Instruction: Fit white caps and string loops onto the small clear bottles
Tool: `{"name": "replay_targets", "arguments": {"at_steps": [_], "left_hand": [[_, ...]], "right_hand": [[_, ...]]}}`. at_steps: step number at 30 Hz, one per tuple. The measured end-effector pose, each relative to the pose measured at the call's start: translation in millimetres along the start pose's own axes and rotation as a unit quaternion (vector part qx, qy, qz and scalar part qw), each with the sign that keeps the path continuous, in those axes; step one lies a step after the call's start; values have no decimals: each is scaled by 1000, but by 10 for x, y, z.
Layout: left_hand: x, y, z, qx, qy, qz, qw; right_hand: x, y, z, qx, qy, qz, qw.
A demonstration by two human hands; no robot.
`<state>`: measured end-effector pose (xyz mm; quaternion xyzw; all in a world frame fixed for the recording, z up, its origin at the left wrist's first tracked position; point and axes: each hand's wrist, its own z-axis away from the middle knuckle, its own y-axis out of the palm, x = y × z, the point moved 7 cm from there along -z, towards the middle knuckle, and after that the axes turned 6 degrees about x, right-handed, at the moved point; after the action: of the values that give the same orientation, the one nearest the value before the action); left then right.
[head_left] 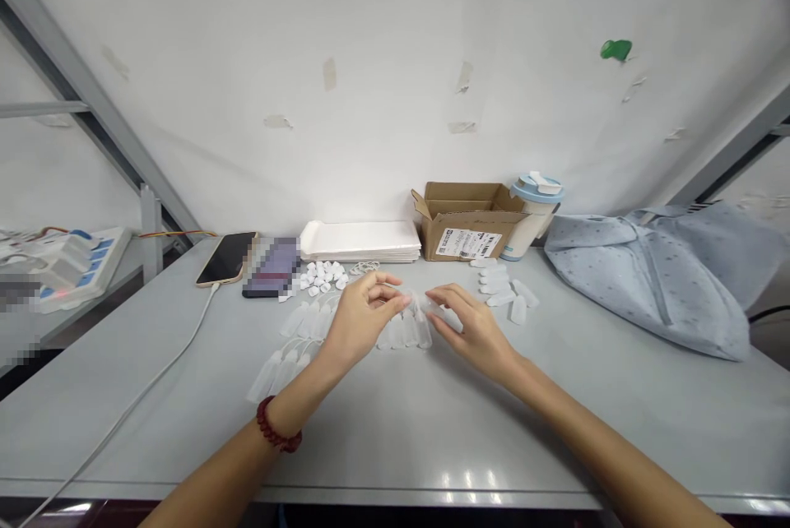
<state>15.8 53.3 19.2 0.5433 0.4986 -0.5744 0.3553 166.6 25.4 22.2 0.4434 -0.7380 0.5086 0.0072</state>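
Observation:
Near the middle of the table, my left hand [364,314] has its thumb and fingertips closed in a pinch; what is between them is too small and pale to make out. Facing it, my right hand [472,326] curls its thumb and index finger around the sides of what looks like a small translucent plastic sleeve. Below and between the hands lies a row of translucent sleeves [404,331]. More sleeves with thin white strings [275,372] lie left of my left wrist, partly hidden by the arm. Loose sleeves [499,285] lie beyond my right hand.
Small white pieces [322,275] are heaped beside a coil of white string [364,267]. Behind stand a stack of white envelopes [364,240], a cardboard box [475,224] and a lidded cup [531,215]. Two phones [227,258] lie left, a blue-grey cloth bag [648,281] right.

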Motion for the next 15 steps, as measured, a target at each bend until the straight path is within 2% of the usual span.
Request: {"name": "replay_targets", "arguments": {"at_steps": [5, 15], "left_hand": [[27, 128, 23, 61, -9, 32, 998], [15, 113, 26, 50, -26, 46, 997]], "right_hand": [[86, -24, 24, -17, -20, -29, 999], [135, -21, 52, -10, -28, -31, 999]]}}
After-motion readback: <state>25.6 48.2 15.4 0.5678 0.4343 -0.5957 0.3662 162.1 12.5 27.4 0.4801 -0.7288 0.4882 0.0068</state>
